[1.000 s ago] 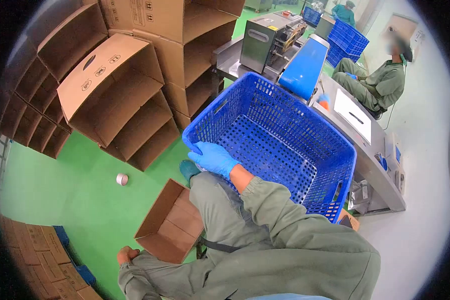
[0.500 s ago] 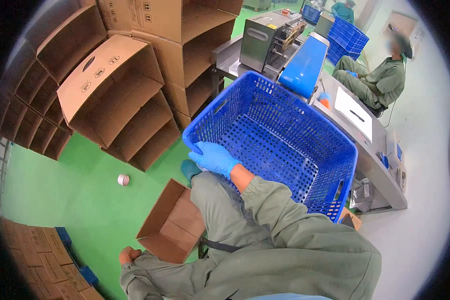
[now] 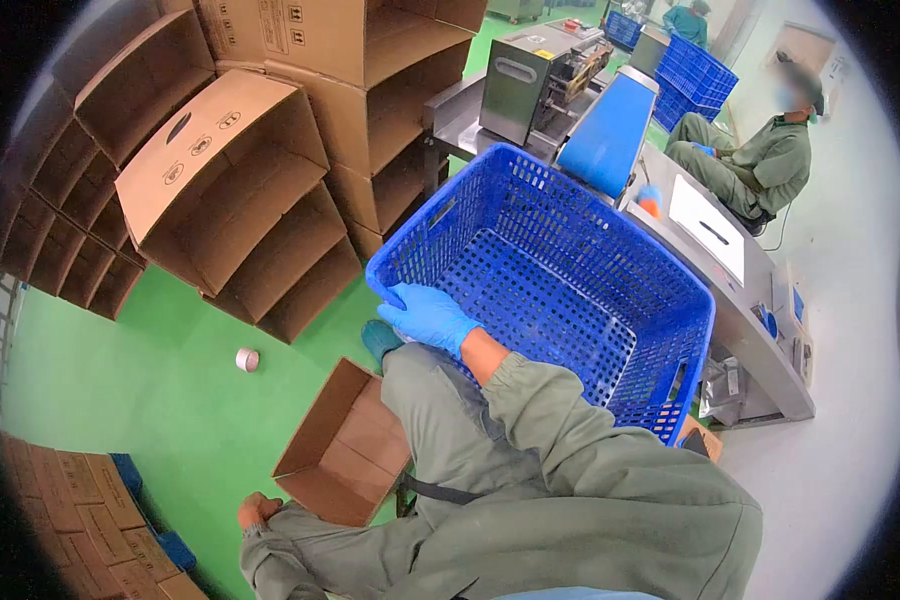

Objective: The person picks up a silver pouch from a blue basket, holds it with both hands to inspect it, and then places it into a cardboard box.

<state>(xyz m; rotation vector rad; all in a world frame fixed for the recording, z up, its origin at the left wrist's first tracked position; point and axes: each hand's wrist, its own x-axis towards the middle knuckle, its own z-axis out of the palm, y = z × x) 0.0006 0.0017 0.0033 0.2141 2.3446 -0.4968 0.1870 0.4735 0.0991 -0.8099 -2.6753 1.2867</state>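
My right hand (image 3: 428,318), in a blue glove, is closed over the near left rim of a blue plastic crate (image 3: 570,310). The crate is tilted toward me, and its perforated bottom shows bare. At the lower left my left hand (image 3: 258,508) appears small and ungloved beside my leg; its fingers are too indistinct to read. Close to that hand, an open cardboard box (image 3: 345,440) lies next to my knee.
Stacked open cartons (image 3: 230,190) rise at the upper left. A blue conveyor belt (image 3: 610,130) ends at the crate's far side, beside a metal machine (image 3: 515,85). A tape roll (image 3: 247,359) lies on the green floor. A seated person (image 3: 760,165) is at the right.
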